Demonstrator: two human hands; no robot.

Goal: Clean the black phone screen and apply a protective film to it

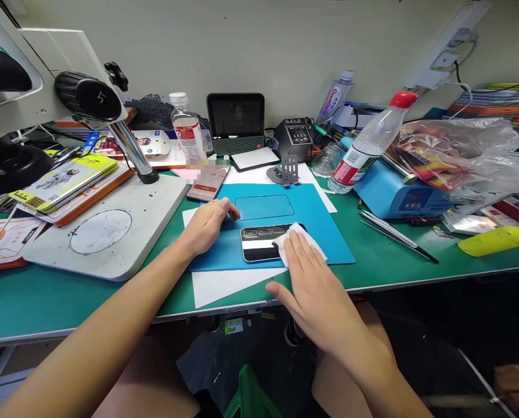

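A phone [259, 247] with a glossy, reflective face lies flat on a blue mat [329, 232]. My right hand [314, 284] presses a folded white wipe [314, 244] onto the phone's right end, its fingers straight and together over the wipe and its thumb held apart. The wipe and hand hide that end of the phone. Beside the phone's upper left, my left hand [209, 226] rests on the mat with its fingers curled in; nothing shows in them. A phone outline [263, 206] is marked on the mat above. Another phone with a lit screen [208, 183] lies beyond my left hand.
At left stands a microscope base [107, 226] with books [68, 180] on it. Plastic bottles [187, 130] and a small screen [235, 113] stand behind. A red-capped bottle [368, 145] leans on a blue machine [399, 191]. Tweezers [394, 235] and a yellow bottle [497, 239] lie right.
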